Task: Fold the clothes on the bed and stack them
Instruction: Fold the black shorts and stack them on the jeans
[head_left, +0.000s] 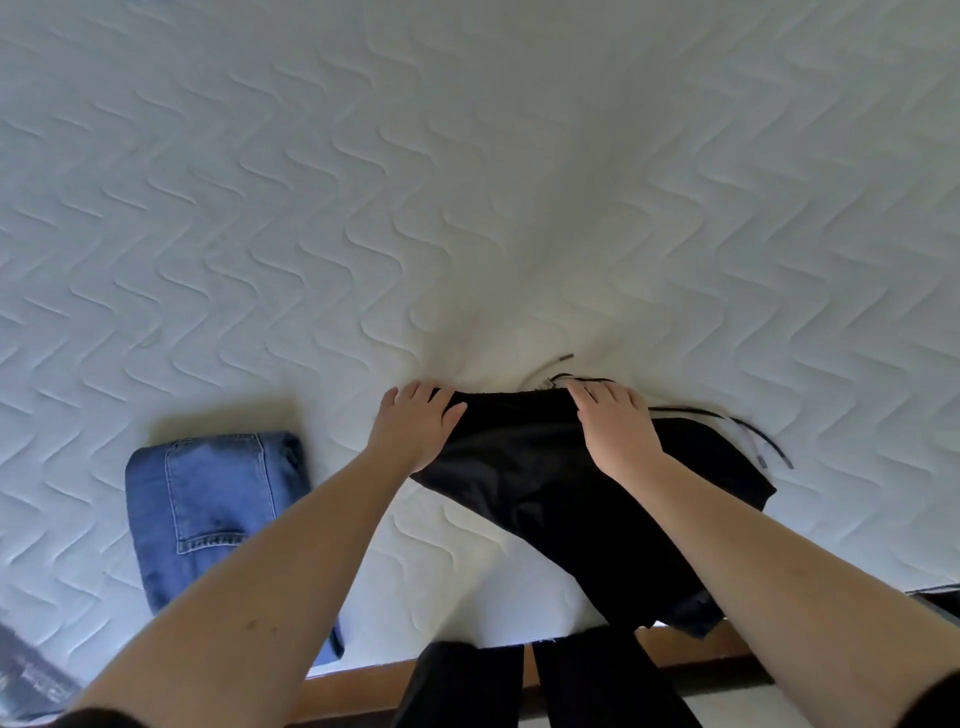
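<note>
Two bare forearms reach out from the bottom edge of the view, over the near edge of the bed (519, 182). Below them, dark trouser legs hang in front of a brown wooden bed frame (691, 649).

Just beyond the forearms lie the black trousers (545, 483), spread on the white quilted mattress with their waistband end farthest from the camera and their lower part trailing off the near edge. The left hand (415, 428) rests on the left corner of the waistband, fingers fairly straight and lying over the cloth, thumb out to the side on the fabric. The right hand (615, 423) lies on the right part of the waistband with its fingers bent over the top edge; whether it pinches the cloth or only presses on it cannot be told. The hands are apart, with a stretch of waistband between them.

Thin drawstrings (748, 434) run out from the waistband onto the mattress to the right of the right hand, ending in small tips, and another short end (563, 358) shows just past the waistband.

Folded blue jeans (208, 499) sit on the mattress to the left, near the left forearm and apart from the trousers, a back pocket facing up.
</note>
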